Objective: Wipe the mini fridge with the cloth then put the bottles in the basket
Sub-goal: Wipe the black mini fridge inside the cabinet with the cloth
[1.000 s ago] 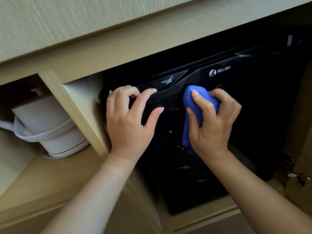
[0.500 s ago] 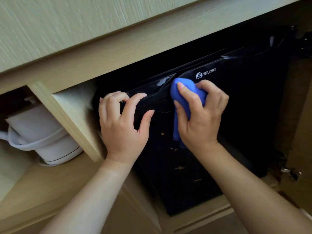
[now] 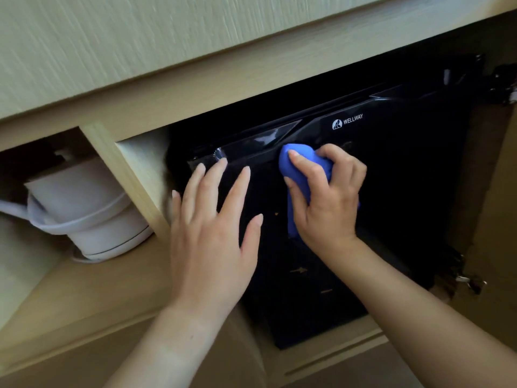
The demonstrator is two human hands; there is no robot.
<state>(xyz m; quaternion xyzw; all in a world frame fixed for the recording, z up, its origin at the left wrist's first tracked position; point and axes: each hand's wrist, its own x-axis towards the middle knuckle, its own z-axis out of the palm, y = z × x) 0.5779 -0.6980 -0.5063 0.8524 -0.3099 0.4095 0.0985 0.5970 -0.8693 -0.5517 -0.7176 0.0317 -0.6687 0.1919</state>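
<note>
We look down on a glossy black mini fridge (image 3: 391, 191) marked WELLWAY, which sits inside a pale wooden cabinet (image 3: 167, 88). Its door faces us, and a few small light specks show on the lower panel.

Right hand (image 3: 327, 203): the forearm enters from the lower right and rises diagonally to the door. The fingers are curled tightly round a bunched blue cloth (image 3: 299, 169), with the thumb laid across the near side of the bundle and the knuckles turned outward. The cloth is pressed against the door just below the slanted strip along its top edge and beneath the logo; a fold of it hangs down under the palm.

Left hand (image 3: 212, 233): the forearm enters from the bottom centre. The hand is spread flat and holds nothing, with the fingers extended and slightly fanned and the thumb set apart to the right. The fingertips reach the upper left corner of the door. We cannot tell whether the palm touches the door or hovers just before it.

In the neighbouring compartment to the left, beyond an upright wooden divider (image 3: 126, 175), a white plastic electric kettle (image 3: 84, 208) stands on its base on the shelf.
</note>
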